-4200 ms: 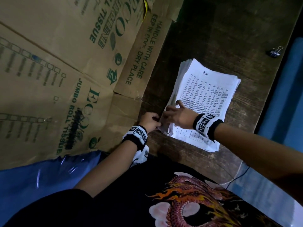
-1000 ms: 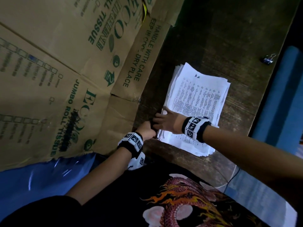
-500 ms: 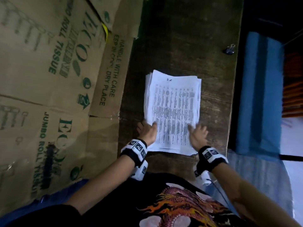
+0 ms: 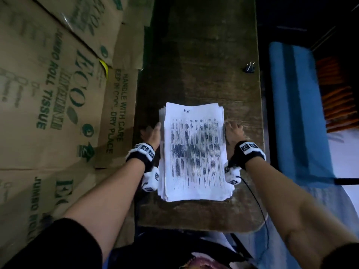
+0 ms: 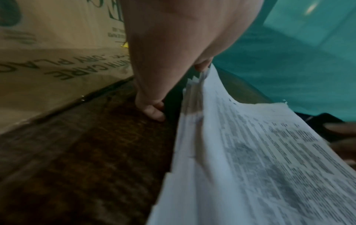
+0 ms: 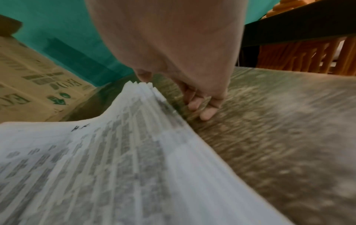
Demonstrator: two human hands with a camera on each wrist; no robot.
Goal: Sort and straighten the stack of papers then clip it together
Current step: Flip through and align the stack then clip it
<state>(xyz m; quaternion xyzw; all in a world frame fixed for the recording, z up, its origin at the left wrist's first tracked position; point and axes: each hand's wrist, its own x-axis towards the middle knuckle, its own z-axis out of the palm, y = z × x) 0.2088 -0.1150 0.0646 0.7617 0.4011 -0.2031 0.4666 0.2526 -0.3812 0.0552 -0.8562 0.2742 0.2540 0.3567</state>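
Note:
A thick stack of printed papers [image 4: 194, 152] lies flat on the dark wooden table [image 4: 194, 55], long side pointing away from me, sheets still slightly offset at its edges. My left hand [image 4: 151, 133] presses against the stack's left edge, fingertips [image 5: 154, 113] on the table. My right hand [image 4: 234, 131] presses against the right edge, fingertips [image 6: 205, 113] also down on the wood. Neither hand holds anything. A black binder clip [image 4: 250, 67] sits alone at the table's far right edge, well beyond the right hand.
Printed cardboard boxes [image 4: 58, 94] stand along the table's left side. A blue panel [image 4: 295, 113] runs beyond the right edge, with orange slats [image 4: 336, 98] further right. A thin black cable [image 4: 256, 200] trails from my right wrist over the near edge.
The stack has turned from lying diagonally to lying straight before me. My right hand left the near left corner and went to the right edge; both hands slid forward along the sides.

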